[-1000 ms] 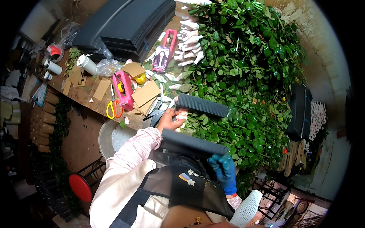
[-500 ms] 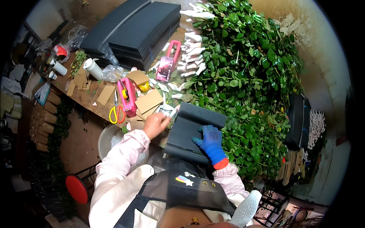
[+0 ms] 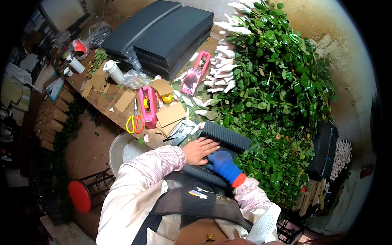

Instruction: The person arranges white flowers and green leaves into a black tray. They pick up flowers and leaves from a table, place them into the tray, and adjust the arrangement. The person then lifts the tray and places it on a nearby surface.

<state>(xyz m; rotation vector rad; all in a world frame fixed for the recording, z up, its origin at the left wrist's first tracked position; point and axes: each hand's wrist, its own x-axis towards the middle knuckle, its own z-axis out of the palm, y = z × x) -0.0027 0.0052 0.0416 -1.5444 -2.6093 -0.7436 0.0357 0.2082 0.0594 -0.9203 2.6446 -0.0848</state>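
A black ribbed sheet (image 3: 226, 136), bent up along its far and near sides, lies at the table's front edge close to my body. My bare left hand (image 3: 200, 150) rests flat on its left part with the fingers stretched out. Beside it, my right hand (image 3: 223, 162) in a blue glove with an orange cuff presses on the sheet's middle; its fingers point left, nearly touching my left hand, and are partly hard to make out. Past the sheet's left corner lie dark-bladed shears (image 3: 179, 132) and brown cardboard pieces (image 3: 170, 114).
Leafy green stems (image 3: 277, 90) with white-sleeved flower heads (image 3: 223, 69) fill the right side. Stacked black sheets (image 3: 173, 36) stand at the back. Pink tape dispensers (image 3: 148, 107), scissors (image 3: 134, 120), a phone (image 3: 191, 81) and a white cup (image 3: 113, 71) sit leftward. A bucket (image 3: 118, 149) stands below the edge.
My left hand has moved right from the small things beside the sheet onto the sheet itself. My right hand stays on the sheet, now closer to the left. The whole view has shifted slightly.
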